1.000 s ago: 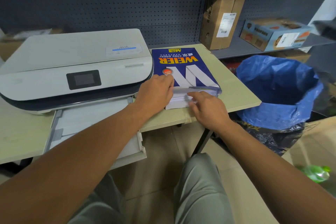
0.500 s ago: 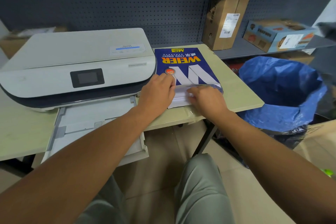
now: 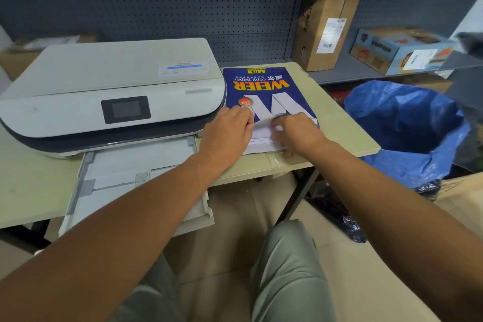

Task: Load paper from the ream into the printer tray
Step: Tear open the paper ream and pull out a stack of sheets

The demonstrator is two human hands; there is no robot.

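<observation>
A blue "WEIER" copy-paper ream (image 3: pixel 264 89) lies flat on the table, right of the white printer (image 3: pixel 109 91). Its near end is open and shows the white edges of the sheets (image 3: pixel 261 138). My left hand (image 3: pixel 224 136) rests palm down on the ream's near left corner, fingers lifting the wrapper flap. My right hand (image 3: pixel 295 133) grips the sheets at the open end, fingertips tucked into the stack. The printer tray (image 3: pixel 146 206) is pulled out over the table's front edge, below the printer, and looks pale inside.
The pale table (image 3: pixel 347 136) ends just right of the ream. A bin lined with a blue bag (image 3: pixel 407 125) stands beside it. Cardboard boxes (image 3: pixel 324 29) sit on the grey shelf behind. My knees (image 3: pixel 285 269) are under the table edge.
My right hand has moved forward from the table edge into the ream's open end and closed on the sheets. The left hand has stayed on the ream's corner.
</observation>
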